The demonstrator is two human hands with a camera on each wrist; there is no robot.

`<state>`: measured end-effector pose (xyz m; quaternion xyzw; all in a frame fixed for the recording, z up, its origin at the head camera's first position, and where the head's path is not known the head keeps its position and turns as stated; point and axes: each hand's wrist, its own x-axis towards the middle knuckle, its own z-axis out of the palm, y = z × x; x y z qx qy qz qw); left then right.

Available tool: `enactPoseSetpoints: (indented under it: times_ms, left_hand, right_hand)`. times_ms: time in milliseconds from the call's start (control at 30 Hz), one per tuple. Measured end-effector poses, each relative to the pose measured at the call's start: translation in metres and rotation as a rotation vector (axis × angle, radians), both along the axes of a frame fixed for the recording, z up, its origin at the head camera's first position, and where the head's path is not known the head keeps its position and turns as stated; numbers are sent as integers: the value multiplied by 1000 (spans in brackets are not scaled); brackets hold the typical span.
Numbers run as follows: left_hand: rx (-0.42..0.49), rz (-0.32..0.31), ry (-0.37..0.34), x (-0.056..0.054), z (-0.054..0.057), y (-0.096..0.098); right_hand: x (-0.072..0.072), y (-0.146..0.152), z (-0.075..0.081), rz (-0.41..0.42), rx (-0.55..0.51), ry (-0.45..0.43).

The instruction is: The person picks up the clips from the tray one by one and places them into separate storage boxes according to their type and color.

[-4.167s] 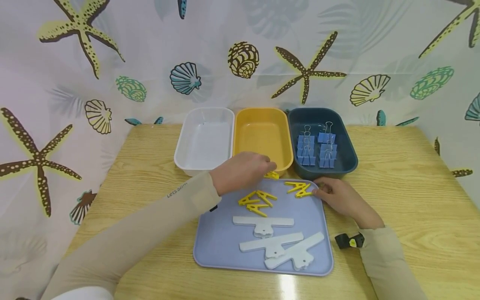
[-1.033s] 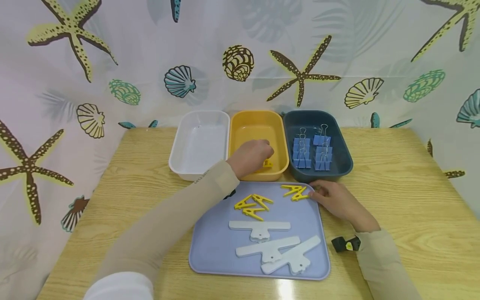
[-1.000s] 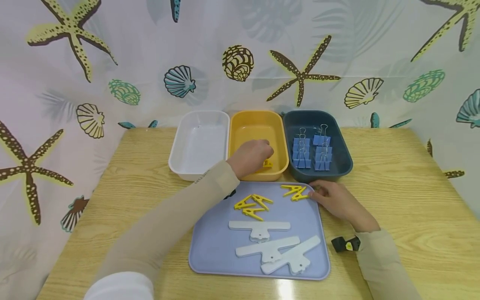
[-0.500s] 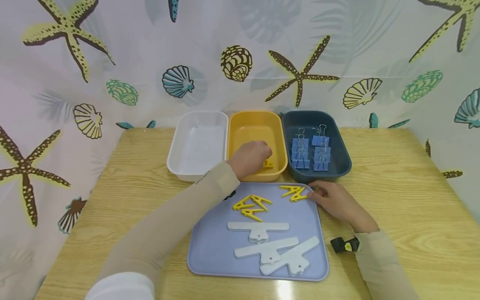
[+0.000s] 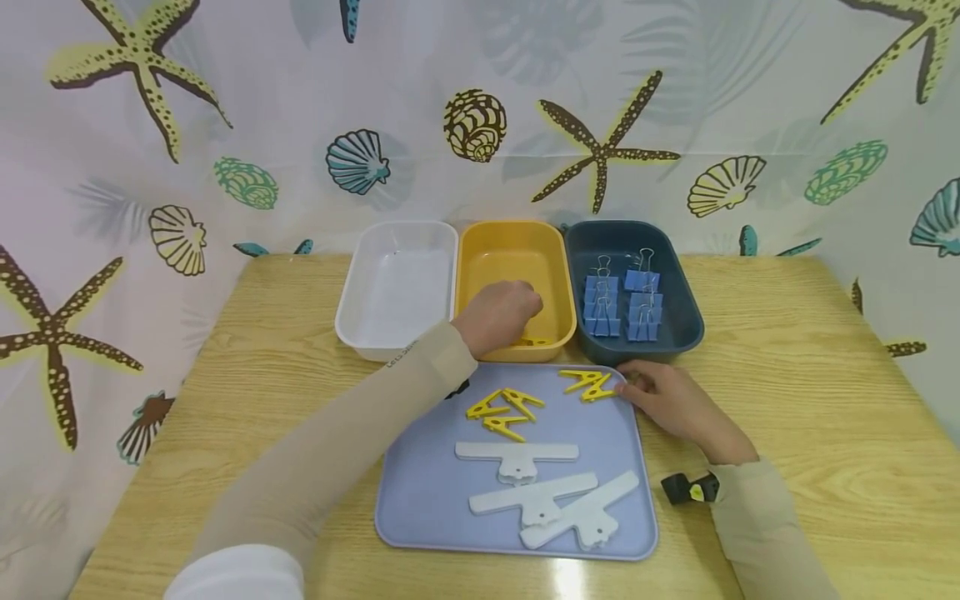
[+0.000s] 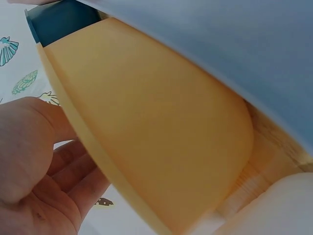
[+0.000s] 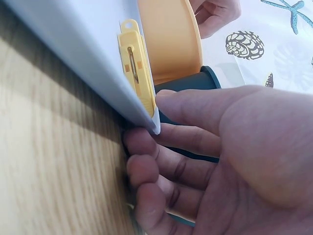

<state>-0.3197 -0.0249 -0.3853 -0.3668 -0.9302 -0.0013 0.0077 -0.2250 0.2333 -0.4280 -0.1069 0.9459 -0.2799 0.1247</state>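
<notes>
My left hand (image 5: 498, 317) reaches down into the yellow bin (image 5: 516, 242). A yellow clothespin (image 5: 534, 342) shows below it, by the bin's front wall. The left wrist view hides the fingertips behind the bin wall, so I cannot tell whether they hold the clothespin. My right hand (image 5: 667, 396) pinches the far right corner of the lilac tray (image 5: 420, 508), thumb at the rim and fingers underneath. Beside that thumb lie two yellow clothespins, the nearer one (image 7: 134, 68) close to the rim. Several more clothespins (image 5: 504, 427) lie mid-tray, above white wide-jawed clips (image 5: 517, 452).
Left of the yellow bin stands a white bin (image 5: 401, 287). On its right, a dark blue bin (image 5: 693, 321) holds blue binder clips (image 5: 602, 308) in two rows. The bins stand side by side between the tray and a patterned curtain (image 5: 420, 75), on a wooden table (image 5: 810, 375).
My left hand has carried a yellow clothespin from the tray's far edge into the yellow bin. Since half a second ago the clothespin has shifted toward the bin's front wall. My right hand stays put.
</notes>
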Motion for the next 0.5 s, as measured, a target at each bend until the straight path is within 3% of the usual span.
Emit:
enactPoseSetpoints:
  times_ms: [500]
  left_hand:
    - [10,-7,-13,9,11,-9]
  right_hand:
    - [0,0,-2,5,0,4]
